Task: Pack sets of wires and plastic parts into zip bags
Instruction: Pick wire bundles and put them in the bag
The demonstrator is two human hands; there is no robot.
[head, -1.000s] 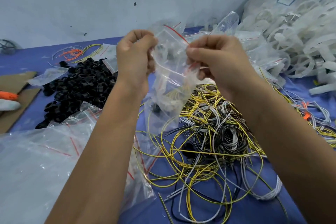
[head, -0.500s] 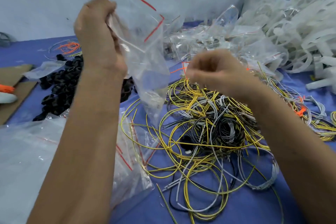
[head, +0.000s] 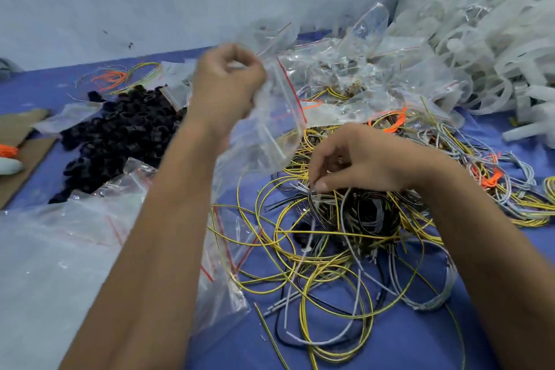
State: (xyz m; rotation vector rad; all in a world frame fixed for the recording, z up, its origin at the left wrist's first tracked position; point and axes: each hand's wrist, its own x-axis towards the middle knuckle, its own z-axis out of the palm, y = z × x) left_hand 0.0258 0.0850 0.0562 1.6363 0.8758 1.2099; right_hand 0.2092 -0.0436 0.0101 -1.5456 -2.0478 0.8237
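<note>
Wires are lying in a loose tangle of yellow, grey and black loops on the blue tabletop, and the right hand is reaching down into the top of that heap. Its grip is narrowing to a pinch: thumb and fingertips are closing on a few grey and white strands at the crown of the pile. The left hand is holding a clear zip bag above and just left of the tangle, fingers curled round the upper edge so the bag is hanging down with its red seal line showing. The bag is blurred, so whether its mouth is standing open cannot be told.

The step in hand is probably picking one wire set to drop into the bag. Doing it well is likely depending on lifting slowly and straight up, since the loops are crossing one another and a quick pull could be dragging neighbours along. Shaking the strand free before carrying it over should be helping. The left hand would do well to be spreading the bag's mouth and keeping it near the pile.

Black plastic parts are heaped to the left, white plastic parts are piled at the far right, and filled bags are lying behind the wires.
</note>
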